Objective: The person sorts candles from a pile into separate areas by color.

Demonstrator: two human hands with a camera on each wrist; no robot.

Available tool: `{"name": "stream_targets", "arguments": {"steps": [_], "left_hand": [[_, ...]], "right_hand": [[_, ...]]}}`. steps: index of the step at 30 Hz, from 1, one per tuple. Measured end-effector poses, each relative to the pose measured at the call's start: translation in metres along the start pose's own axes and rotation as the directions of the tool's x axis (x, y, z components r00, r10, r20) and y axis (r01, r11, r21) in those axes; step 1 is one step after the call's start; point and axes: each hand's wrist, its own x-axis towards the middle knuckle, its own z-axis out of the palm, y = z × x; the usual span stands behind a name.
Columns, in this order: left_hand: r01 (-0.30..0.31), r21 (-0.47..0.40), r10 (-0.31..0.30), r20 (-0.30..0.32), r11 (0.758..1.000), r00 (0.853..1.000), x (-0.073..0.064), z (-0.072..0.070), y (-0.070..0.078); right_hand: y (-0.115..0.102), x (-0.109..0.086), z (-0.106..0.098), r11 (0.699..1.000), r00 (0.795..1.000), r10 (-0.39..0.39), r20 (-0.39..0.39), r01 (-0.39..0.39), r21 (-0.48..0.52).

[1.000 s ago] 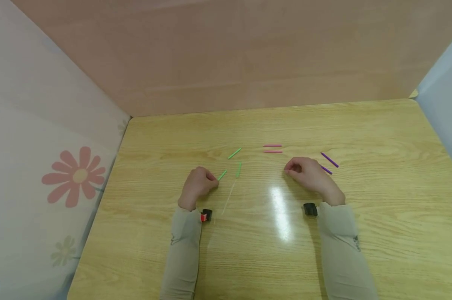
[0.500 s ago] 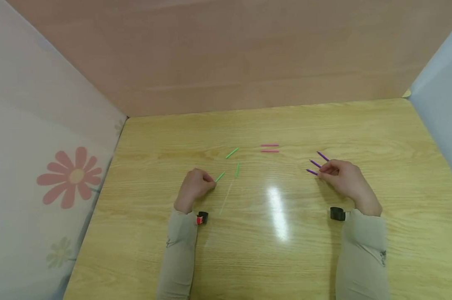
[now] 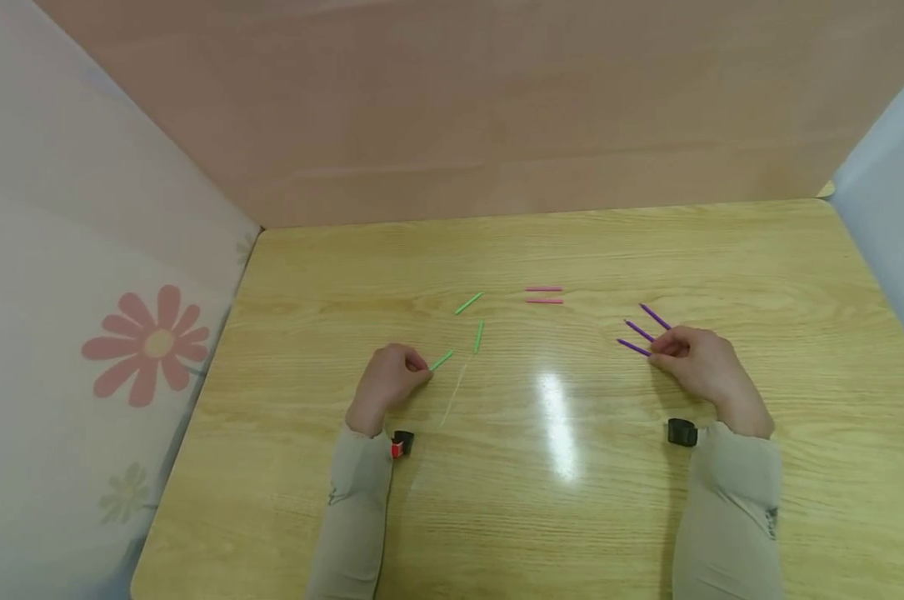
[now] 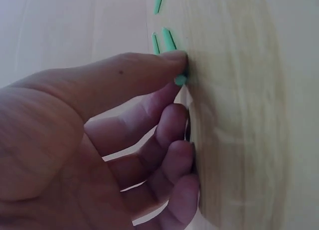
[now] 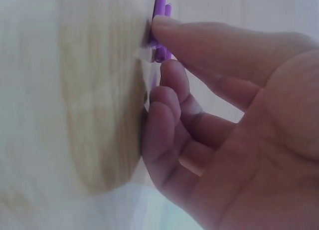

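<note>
My left hand pinches the near end of a green counting stick between thumb and forefinger, low over the table. In the left wrist view that green stick's end shows under the thumb, the other fingers curled below. Two more green sticks lie beyond it, one tilted and one nearly upright in view. On the right, my right hand pinches the end of the nearest purple stick. Beside it lie a middle purple stick and a far one, their near ends by the fingers.
Two pink sticks lie parallel at the middle of the wooden table. A brown panel rises behind the table's back edge. A flower-printed wall stands at left, a pale blue one at right.
My right hand has moved right, from near the table's middle to the purple sticks, and three of them now show. The left hand keeps its green stick, drawn slightly nearer.
</note>
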Motion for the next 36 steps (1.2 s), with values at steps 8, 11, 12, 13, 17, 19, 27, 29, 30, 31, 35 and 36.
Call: {"name": "stream_targets", "arguments": {"steps": [8, 11, 12, 13, 17, 19, 27, 29, 30, 31, 35, 36], "left_hand": [[0.014, 0.019, -0.014, 0.0, 1.0, 1.0, -0.005, 0.003, 0.0], [0.005, 0.024, -0.005, -0.004, 1.0, 1.0, -0.007, 0.004, -0.001], [0.001, 0.026, -0.001, -0.006, 1.0, 1.0, -0.008, 0.005, -0.001], [-0.004, 0.03, 0.004, -0.009, 1.0, 1.0, -0.009, 0.005, -0.001], [-0.027, 0.051, 0.028, -0.02, 0.998, 0.999, -0.011, 0.005, -0.002], [-0.032, 0.058, 0.034, -0.023, 0.998, 0.999, -0.011, 0.005, -0.001], [-0.026, 0.06, 0.028, -0.027, 0.998, 0.999, -0.011, 0.006, -0.001], [-0.029, 0.058, 0.031, -0.028, 0.998, 0.999, -0.011, 0.006, -0.001], [-0.031, 0.057, 0.032, -0.027, 0.998, 0.999, -0.011, 0.006, -0.001], [-0.033, 0.057, 0.035, -0.027, 0.998, 0.999, -0.01, 0.006, -0.002], [-0.034, 0.044, 0.035, -0.026, 0.998, 0.999, -0.01, 0.007, -0.002], [-0.032, 0.037, 0.033, -0.025, 0.999, 0.999, -0.009, 0.007, -0.002]], "right_hand": [[0.0, 0.0, 0.001, 1.0, 1.0, 0.021, 0.014, -0.021, -0.003], [0.0, 0.0, 0.001, 1.0, 1.0, 0.024, 0.017, -0.024, -0.004], [0.0, 0.0, 0.001, 1.0, 1.0, 0.025, 0.017, -0.025, -0.003], [0.001, 0.0, 0.001, 1.0, 1.0, 0.023, 0.015, -0.023, -0.004], [0.001, 0.0, 0.001, 1.0, 1.0, 0.021, 0.013, -0.021, -0.003], [0.0, 0.0, 0.0, 1.0, 1.0, 0.02, 0.014, -0.02, -0.004], [0.0, 0.0, 0.0, 0.999, 0.999, 0.031, 0.02, -0.031, 0.007], [0.001, 0.0, 0.001, 0.999, 0.999, 0.034, 0.02, -0.035, 0.01], [0.001, 0.0, 0.001, 0.999, 0.999, 0.035, 0.021, -0.036, 0.01], [0.001, 0.0, 0.001, 0.999, 0.999, 0.036, 0.022, -0.036, 0.01], [0.002, 0.001, 0.001, 0.999, 0.999, 0.038, 0.026, -0.038, 0.01], [0.002, 0.001, 0.001, 0.999, 0.999, 0.038, 0.026, -0.038, 0.009]]}}
